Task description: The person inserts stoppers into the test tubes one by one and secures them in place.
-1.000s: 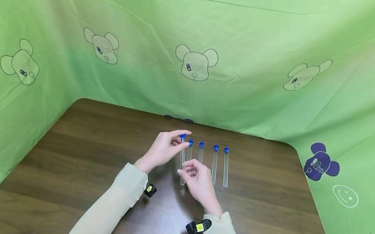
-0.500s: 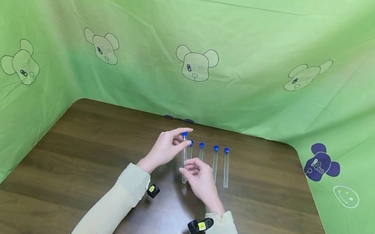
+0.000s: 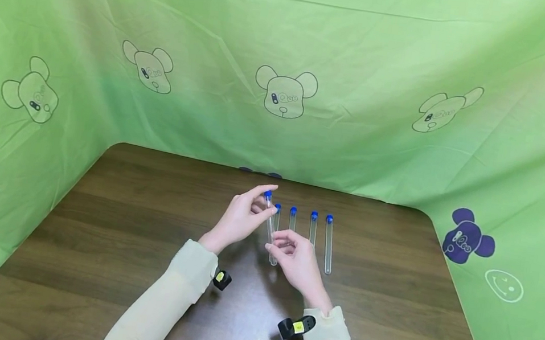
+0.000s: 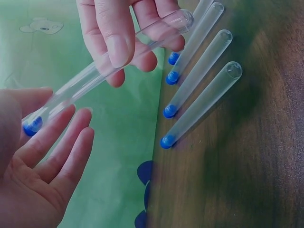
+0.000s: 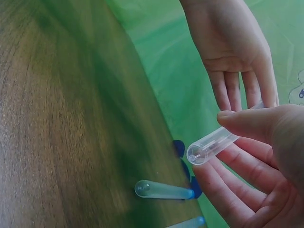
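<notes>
A clear test tube (image 3: 269, 224) with a blue cap (image 3: 268, 193) is held up at a slant above the table. My left hand (image 3: 236, 218) pinches it at the capped end, between thumb and fingers. Near the rounded end, my right hand (image 3: 298, 260) holds the same tube, thumb on one side and fingers on the other. From the left wrist, the held tube (image 4: 85, 83) looks see-through, with its rounded end past the right fingers. Several more blue-capped tubes (image 3: 328, 246) lie beside the hands in a row; the right hand hides parts of some.
The brown wooden table (image 3: 103, 239) carries the row of tubes near its middle. A green cloth (image 3: 290, 34) printed with bear heads surrounds it at the back and sides. A black camera (image 3: 296, 326) is worn at each wrist.
The right hand has shifted slightly right with the rounded end of the held tube, so the tube slants more. The capped end has risen a little with the left hand.
</notes>
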`<state>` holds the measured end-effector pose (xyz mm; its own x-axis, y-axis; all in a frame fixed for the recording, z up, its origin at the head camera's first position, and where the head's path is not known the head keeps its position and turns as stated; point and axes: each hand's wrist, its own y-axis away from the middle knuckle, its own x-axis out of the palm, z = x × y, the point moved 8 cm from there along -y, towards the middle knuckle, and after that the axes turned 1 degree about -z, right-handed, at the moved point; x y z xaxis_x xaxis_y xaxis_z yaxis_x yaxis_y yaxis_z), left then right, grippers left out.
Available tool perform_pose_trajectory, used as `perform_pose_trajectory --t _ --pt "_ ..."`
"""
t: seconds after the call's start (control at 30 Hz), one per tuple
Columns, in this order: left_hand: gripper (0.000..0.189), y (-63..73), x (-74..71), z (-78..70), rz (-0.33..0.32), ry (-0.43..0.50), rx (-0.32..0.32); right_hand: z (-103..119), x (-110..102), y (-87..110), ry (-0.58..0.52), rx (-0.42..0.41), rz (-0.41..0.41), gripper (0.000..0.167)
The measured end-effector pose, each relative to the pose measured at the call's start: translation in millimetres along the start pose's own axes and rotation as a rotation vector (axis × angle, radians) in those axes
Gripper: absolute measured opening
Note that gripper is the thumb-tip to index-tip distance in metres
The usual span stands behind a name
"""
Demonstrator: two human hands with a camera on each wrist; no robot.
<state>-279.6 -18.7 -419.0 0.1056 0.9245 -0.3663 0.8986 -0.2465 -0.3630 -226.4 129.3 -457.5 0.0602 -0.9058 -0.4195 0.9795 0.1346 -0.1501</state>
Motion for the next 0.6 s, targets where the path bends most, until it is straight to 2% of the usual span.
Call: perform_pose_trajectory --t 0.23,0.6 --pt "0.052 0.9 0.9 1.4 0.019 0.01 -0.014 -4 -7 0.2 0.019 0.013 -0.018 0.018" --pt "0.054 5.1 -9.3 7.3 -0.039 -0.017 -0.024 -18 -29 -0.3 -0.008 0.077 -0.088 0.02"
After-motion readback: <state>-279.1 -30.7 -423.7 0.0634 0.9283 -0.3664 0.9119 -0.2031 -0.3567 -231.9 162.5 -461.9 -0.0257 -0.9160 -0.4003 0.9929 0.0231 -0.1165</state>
